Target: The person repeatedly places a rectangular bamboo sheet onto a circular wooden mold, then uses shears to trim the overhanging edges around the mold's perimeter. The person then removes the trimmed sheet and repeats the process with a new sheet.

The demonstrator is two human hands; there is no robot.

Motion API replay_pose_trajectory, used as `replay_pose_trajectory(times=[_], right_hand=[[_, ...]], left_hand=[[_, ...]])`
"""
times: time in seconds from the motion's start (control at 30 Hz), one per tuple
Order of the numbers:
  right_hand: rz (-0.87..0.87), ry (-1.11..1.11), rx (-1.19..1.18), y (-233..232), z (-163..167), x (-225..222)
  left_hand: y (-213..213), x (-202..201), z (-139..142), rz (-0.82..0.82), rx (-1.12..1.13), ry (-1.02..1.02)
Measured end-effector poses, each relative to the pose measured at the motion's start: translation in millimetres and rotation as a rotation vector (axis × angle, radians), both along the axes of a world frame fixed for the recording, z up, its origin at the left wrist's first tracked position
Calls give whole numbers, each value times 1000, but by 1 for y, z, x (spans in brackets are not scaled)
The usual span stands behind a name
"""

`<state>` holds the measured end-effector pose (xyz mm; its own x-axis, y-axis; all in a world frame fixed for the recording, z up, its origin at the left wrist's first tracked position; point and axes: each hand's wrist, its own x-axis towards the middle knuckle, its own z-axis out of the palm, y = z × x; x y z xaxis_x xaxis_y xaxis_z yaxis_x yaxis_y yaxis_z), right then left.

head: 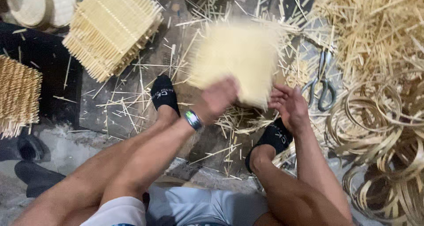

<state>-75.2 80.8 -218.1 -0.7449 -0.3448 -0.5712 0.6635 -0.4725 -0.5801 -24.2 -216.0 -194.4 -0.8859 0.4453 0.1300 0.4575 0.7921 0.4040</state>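
The left hand is closed on the lower edge of a square woven bamboo mat, which is blurred and held above the floor between the feet. The right hand is open, fingers spread just beside the mat's lower right corner; whether it touches the mat is unclear. Scissors lie near the right hand, coiled bamboo hoops beyond, and a stack of finished mats lies to the upper left
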Motion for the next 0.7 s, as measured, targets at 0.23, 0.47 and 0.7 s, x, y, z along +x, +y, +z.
replay_pose_trajectory(times=[0.23, 0.47, 0.7], right_hand=[[146, 235, 766, -10, -18, -2], [76, 366, 731, 8, -44, 12], [-95, 409, 927, 72, -43, 12]], left_hand=[[37, 26, -35, 55, 323, -40], [-14, -29, -60, 829, 1026, -917], [-6, -19, -55, 909, 978, -959]])
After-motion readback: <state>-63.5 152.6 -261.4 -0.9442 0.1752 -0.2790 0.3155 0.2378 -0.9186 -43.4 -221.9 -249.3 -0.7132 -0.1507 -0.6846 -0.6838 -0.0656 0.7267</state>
